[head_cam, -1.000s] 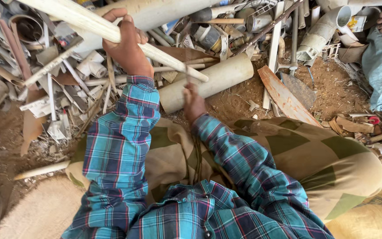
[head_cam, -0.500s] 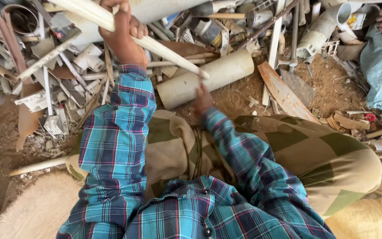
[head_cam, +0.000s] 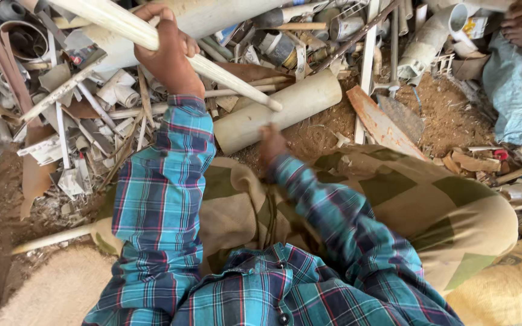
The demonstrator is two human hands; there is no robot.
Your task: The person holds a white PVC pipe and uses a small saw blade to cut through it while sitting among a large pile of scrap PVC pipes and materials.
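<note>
My left hand (head_cam: 167, 51) is clenched round 1 thin pale pipe (head_cam: 212, 69); its 4 o'clock tip could strike my right hand (head_cam: 271, 145), fingers blurred, cannot tell, beside the thick tube (head_cam: 285, 108).

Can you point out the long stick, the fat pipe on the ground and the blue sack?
stick (head_cam: 225, 71), head view, its shaft right of the left hand.
pipe (head_cam: 297, 104), head view, its side.
sack (head_cam: 518, 96), head view, its cloth.

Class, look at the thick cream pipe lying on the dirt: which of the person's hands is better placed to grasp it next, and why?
Probably the right hand: it looks free and sits right beside the thick cream pipe. The left hand is raised and already gripping a thin cream pipe.
</note>
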